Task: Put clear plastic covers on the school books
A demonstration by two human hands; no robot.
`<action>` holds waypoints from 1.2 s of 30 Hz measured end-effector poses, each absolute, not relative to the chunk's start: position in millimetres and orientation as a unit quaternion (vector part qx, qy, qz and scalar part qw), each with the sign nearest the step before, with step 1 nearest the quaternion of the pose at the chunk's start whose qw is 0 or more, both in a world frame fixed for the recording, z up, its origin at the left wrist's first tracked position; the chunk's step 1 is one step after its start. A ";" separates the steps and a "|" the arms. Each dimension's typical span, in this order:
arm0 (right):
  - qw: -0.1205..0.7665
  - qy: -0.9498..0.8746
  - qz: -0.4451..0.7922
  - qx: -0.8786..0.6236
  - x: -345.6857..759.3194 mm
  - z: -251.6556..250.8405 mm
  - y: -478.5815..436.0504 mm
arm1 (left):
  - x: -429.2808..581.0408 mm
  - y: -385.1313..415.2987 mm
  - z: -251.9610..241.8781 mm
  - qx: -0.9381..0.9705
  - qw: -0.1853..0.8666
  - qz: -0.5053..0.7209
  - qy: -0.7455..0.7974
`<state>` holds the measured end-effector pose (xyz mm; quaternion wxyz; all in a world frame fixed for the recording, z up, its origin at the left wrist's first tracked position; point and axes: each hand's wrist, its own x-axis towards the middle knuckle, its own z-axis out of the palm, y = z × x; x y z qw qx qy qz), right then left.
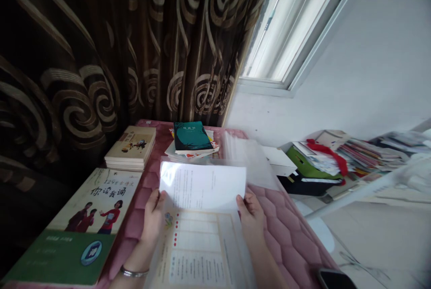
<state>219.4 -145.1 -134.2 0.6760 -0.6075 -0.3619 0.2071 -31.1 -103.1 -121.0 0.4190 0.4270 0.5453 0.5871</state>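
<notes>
Grip closed on both lower corners: left hand (153, 217) and right hand (251, 215) hold a thin white paper sheet (202, 186) over a glossy printed form (200, 253) at the quilted pink tabletop (286, 228) near edge; swirled brown curtain (101, 55) behind.

Left hand (153, 217) and right hand (251, 215) reach forward side by side, fingers curled in a pinch, a bracelet on the left wrist

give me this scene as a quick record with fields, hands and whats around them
left hand: grips the white sheet at its lower left corner
right hand: grips its lower right corner
under it: printed form
surface: pink quilted cover
left side: green textbook, stack of books
behind: teal book
bottom right: phone
</notes>
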 end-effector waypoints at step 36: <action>0.483 -0.641 -0.094 -0.589 225.0 -19.7 -143.8 | -30.5 -98.0 -137.0 0.482 0.360 0.596 0.532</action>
